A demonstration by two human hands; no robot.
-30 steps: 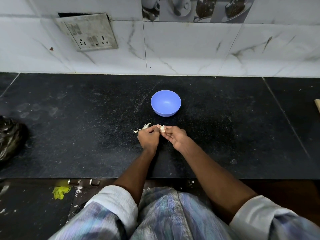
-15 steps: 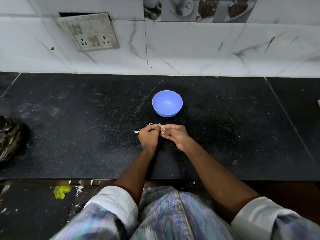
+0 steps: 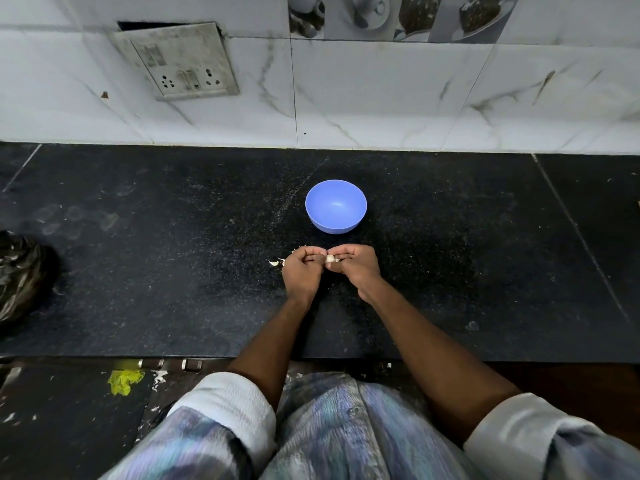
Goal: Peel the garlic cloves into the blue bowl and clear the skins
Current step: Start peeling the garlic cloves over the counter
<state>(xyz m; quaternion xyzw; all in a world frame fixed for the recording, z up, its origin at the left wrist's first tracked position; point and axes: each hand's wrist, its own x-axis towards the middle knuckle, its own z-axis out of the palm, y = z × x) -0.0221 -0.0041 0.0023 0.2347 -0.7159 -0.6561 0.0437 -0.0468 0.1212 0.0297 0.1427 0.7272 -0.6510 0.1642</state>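
Note:
The blue bowl point(image 3: 336, 206) stands on the black counter point(image 3: 173, 271), and its inside looks bare. Just in front of it my left hand point(image 3: 303, 270) and my right hand point(image 3: 355, 266) meet, fingers curled. Between their fingertips they pinch one pale garlic clove point(image 3: 331, 259), mostly hidden by the fingers. A few loose white garlic skins point(image 3: 275, 262) lie on the counter just left of my left hand.
A crumpled black plastic bag point(image 3: 20, 275) sits at the counter's left edge. The tiled wall with a switch plate point(image 3: 180, 64) rises behind the counter. A yellow scrap point(image 3: 123, 381) lies on the floor below the counter's front edge.
Both hands have stayed in front of the bowl and worked the clove between the fingertips; my left thumb has closed in on it. The skins and bowl have not moved.

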